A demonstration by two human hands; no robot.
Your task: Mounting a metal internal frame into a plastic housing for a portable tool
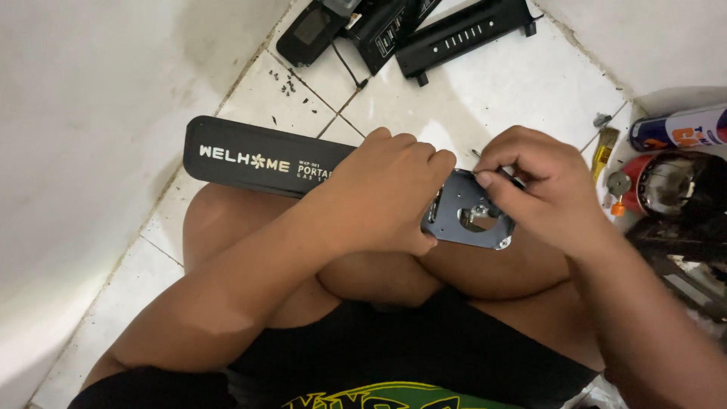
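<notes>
white floor tiles (492, 91) lie under us. our left hand (386, 189) closes over the long black panel (250, 159) on our knees, right hand (538, 182) pinching a thin tool at its grey metal plate (466, 220). beyond the panel lie black housing parts (454, 34).

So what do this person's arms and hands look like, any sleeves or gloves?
Both are bare: no gloves, rings, watch or bands show on the left hand or the right hand. The forearms are uncovered too. A black sleeve edge shows only at the left upper arm.
</notes>
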